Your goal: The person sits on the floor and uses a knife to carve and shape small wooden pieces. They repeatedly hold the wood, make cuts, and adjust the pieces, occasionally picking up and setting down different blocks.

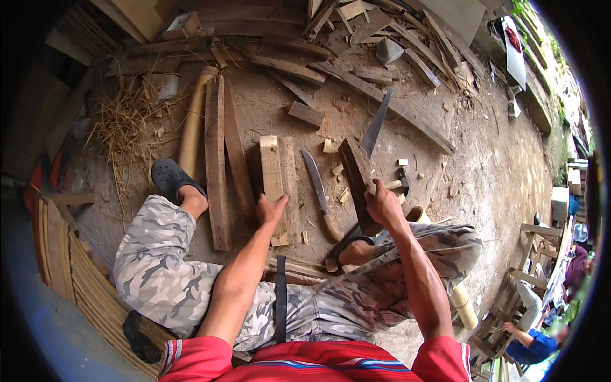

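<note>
My left hand (272,209) is closed on the near part of a pale, squared wooden block (271,169), its thumb lying across the top. Against that block's right side runs a second timber piece (289,191). My right hand (384,205) grips the right edge of a short dark wooden board (358,184), tilted near my right foot. Between the two hands, a long knife (315,183) with a curved wooden handle lies on the ground. Beyond the board a handsaw blade (377,124) points away; a hammer (404,175) sits to the right, partly hidden.
Left of my left hand lie a long beam (216,159) and a bamboo pole (194,121). Straw (130,118) is heaped farther left. Scrap timber (407,48) piles up at the back. Small offcuts dot the dirt floor. A person in blue (538,344) sits at the far right.
</note>
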The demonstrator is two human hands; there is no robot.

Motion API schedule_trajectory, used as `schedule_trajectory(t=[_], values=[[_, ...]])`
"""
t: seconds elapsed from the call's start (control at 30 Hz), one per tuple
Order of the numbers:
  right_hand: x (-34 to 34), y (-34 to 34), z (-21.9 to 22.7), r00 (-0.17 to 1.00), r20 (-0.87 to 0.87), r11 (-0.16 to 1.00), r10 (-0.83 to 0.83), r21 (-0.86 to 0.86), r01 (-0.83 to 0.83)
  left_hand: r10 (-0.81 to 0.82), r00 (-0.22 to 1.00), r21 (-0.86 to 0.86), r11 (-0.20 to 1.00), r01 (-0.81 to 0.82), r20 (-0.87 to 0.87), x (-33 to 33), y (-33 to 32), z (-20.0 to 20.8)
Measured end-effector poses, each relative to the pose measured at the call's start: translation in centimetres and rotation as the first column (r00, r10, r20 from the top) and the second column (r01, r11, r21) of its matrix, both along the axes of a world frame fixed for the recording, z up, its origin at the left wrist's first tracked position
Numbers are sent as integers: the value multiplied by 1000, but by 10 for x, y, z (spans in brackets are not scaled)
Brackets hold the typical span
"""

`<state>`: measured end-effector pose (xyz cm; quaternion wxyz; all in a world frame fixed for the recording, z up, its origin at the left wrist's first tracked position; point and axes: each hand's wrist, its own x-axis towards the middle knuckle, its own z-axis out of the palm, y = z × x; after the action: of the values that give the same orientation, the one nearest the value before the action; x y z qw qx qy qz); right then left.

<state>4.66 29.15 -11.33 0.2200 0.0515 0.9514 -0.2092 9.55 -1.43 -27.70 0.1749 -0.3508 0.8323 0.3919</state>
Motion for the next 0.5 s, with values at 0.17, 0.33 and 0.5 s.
schedule_trajectory(t=[0.17,0.33,0.5], values=[[2,-8,10,1000,21,1000,7,-17,-7,-39,994,-92,995,30,-99,5,6,-25],[14,4,-9,996,90,1000,24,0,-24,-10,999,85,996,6,49,-9,4,-13],[30,8,-34,979,206,997,-2,81,-15,-12,1000,53,999,11,23,-12,8,-4]])
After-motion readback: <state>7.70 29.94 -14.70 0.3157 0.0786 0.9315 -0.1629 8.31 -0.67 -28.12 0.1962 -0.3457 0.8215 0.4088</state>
